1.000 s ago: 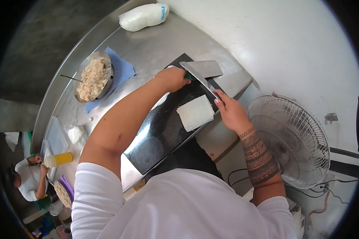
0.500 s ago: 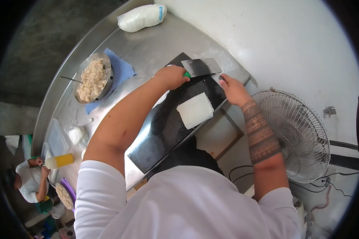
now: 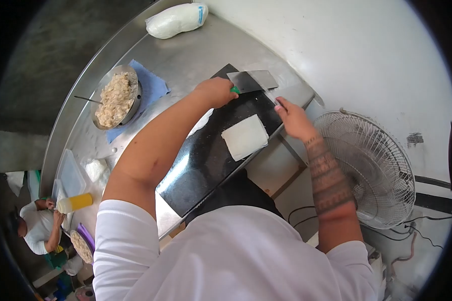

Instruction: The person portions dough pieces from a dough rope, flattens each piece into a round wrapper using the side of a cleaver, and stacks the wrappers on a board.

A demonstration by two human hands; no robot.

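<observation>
My left hand [image 3: 217, 92] is closed around the green handle of a cleaver [image 3: 260, 79], whose broad, rectangular metal blade lies over the far end of a black board [image 3: 206, 150]. My right hand [image 3: 294, 118] grips the dark handle of a thin, blurred blade, which looks like a knife [image 3: 269, 93]; it reaches up to the cleaver's blade. On the board, nearer my body, sits a stack of square white wrappers [image 3: 244, 138]. Another white sheet [image 3: 201, 123] shows partly behind my left forearm.
A metal bowl of pale filling [image 3: 118, 100] stands on a blue cloth [image 3: 153, 85] at left. A white plastic-wrapped bundle [image 3: 177, 21] lies at the back. A fan [image 3: 371, 170] stands at right. A co-worker [image 3: 37, 228] is at lower left near a yellow bottle [image 3: 78, 202].
My right hand has shifted slightly downward with the knife, whose thin blade now slants across the cleaver. My left hand and the cleaver have barely moved.
</observation>
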